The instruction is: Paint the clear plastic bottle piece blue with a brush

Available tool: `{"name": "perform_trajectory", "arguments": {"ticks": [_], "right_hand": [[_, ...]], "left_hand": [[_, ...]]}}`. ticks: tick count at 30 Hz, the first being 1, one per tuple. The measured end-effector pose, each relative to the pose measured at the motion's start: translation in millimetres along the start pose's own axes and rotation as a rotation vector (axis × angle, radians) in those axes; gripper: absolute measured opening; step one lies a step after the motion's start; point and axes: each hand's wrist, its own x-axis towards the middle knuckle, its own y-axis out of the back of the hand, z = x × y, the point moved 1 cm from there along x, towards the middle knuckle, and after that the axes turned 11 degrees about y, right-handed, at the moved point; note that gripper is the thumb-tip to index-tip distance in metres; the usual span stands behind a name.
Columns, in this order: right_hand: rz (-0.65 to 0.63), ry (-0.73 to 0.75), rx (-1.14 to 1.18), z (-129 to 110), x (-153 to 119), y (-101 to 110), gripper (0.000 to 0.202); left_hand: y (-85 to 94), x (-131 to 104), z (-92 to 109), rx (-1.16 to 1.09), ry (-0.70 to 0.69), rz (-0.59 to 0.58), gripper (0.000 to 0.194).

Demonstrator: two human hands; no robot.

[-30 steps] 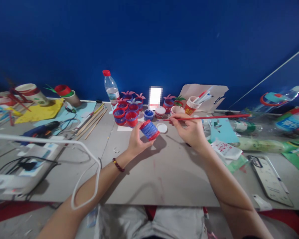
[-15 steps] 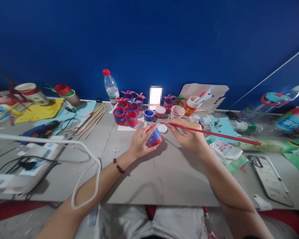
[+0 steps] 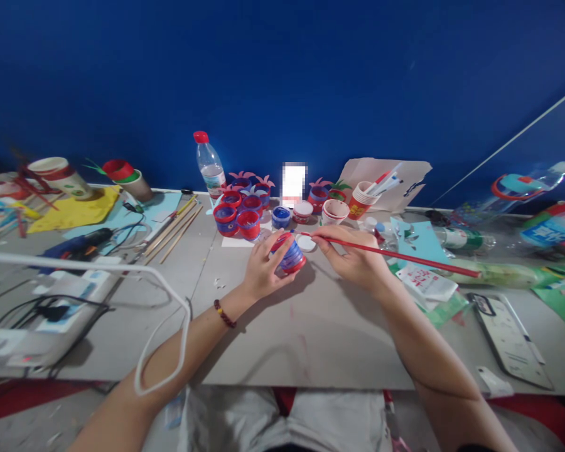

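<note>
My left hand (image 3: pixel 265 267) is closed around a small paper cup (image 3: pixel 292 256) painted in blue and red, held tilted above the table. Between the fingers of my right hand (image 3: pixel 346 254) is a long red-handled paintbrush (image 3: pixel 405 256); its tip points left at the cup's upper end, though I cannot tell whether it touches. Just behind the cup lies a white round lid (image 3: pixel 306 243). An open jar of blue paint (image 3: pixel 281 217) stands farther back, beside a second jar with a white top (image 3: pixel 302 211). A white cup with red smears (image 3: pixel 334 212) is to their right.
Several painted cups (image 3: pixel 248 224) stand at the back left near a water bottle (image 3: pixel 210 166). Wooden sticks (image 3: pixel 174 233), a glue gun (image 3: pixel 82 247) and a power strip (image 3: pixel 70 314) with a looping white cable (image 3: pixel 187 326) occupy the left. A phone (image 3: pixel 511 339) lies right.
My right hand has shifted slightly left with the paintbrush, bringing its tip closer to the cup. The cup has turned a little in my left hand, showing more red near its upper end.
</note>
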Motion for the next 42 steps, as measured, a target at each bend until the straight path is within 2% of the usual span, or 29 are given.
{"name": "perform_trajectory", "arguments": {"ticks": [7, 18, 35, 39, 42], "right_hand": [[0.000, -0.015, -0.021, 1, 0, -1, 0.011], [-0.049, -0.031, -0.031, 1, -3, -2, 0.014], [0.025, -0.073, -0.146, 15, -2, 13, 0.014], [0.032, -0.085, -0.128, 17, 0, 12, 0.014], [0.101, -0.108, -0.122, 21, -1, 13, 0.013]], "left_hand": [[-0.8, 1, 5, 0.104, -0.101, 0.036, 0.084], [-4.0, -2, 2, 0.095, -0.069, -0.004, 0.081], [-5.3, -2, -8, 0.074, 0.161, -0.046, 0.088], [-6.5, -3, -8, -0.003, 0.163, -0.069, 0.098], [-7.4, -3, -9, -0.100, 0.181, -0.078, 0.106]]}}
